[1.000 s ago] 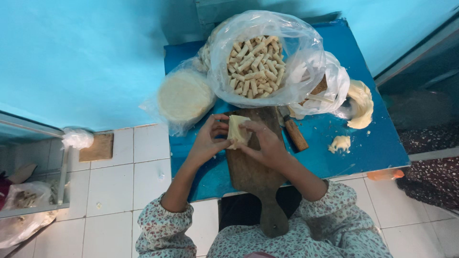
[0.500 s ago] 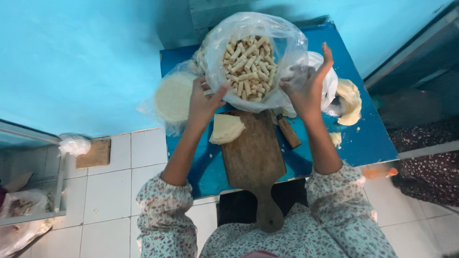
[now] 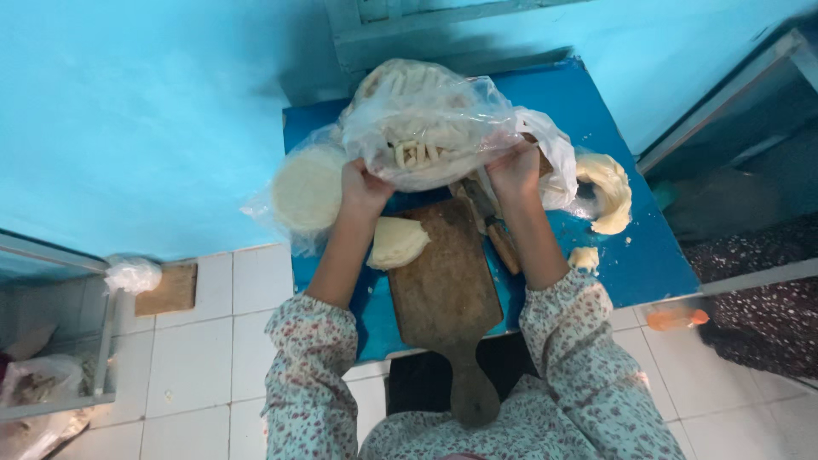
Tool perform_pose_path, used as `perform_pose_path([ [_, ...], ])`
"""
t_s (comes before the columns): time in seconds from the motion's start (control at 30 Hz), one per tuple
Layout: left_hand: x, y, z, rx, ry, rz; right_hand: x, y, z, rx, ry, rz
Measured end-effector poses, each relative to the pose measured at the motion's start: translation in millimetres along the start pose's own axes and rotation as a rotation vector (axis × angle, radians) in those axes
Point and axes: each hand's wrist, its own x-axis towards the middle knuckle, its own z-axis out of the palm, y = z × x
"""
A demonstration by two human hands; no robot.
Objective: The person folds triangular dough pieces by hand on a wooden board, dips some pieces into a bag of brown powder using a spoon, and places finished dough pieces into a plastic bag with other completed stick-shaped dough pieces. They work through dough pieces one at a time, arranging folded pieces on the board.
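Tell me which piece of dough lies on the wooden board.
The folded, wedge-shaped dough piece at the wooden board's left edge. The round stack and the scraps lie on the blue table instead.

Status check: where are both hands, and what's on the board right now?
Left hand and right hand both gripping clear plastic bag of rolled pastries. Folded dough piece on wooden board. Nothing blocking.

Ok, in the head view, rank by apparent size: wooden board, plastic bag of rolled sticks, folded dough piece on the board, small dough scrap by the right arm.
1. Plastic bag and wooden board: look alike, and the lifted bag is nearer the camera.
2. Folded dough piece.
3. Small dough scrap.
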Motion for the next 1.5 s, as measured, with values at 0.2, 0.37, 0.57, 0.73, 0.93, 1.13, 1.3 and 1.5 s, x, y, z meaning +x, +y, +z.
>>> perform_pose_path([
  [0.2, -37, 18, -1, 1.064, 0.0, 0.685, -28, -27, 3, -0.833, 0.221, -0.275],
  [0.37, -53, 30, 27, 1.88, -0.188, 1.605, -44, -34, 2, -1.601, -0.177, -0.842],
  [0.57, 3, 51, 71, 2.337, -0.068, 1.197, 23, -27, 10, -2.005, -0.333, -0.773],
  [0.73, 26, 47, 89, 2.093, 0.003, 1.413, 55, -27, 27, -1.867, -0.272, -0.945],
  [0.93, -38, 32, 55, 1.824, -0.187, 1.717, -42, -21, 15, -1.819, -0.498, -1.308],
  [1.13, -129, 14, -20, 1.657, -0.04, 1.295, -113, 44, -16, -1.858, -1.134, -0.419],
  [1.3, -131, -2, -84, 1.713, 0.189, 0.879, -97, 77, -29, -1.919, -1.061, -0.25],
  [1.5, -105, -8, -126, 1.796, 0.115, 0.61, -86, 79, -49, -1.735, -0.877, -0.209],
])
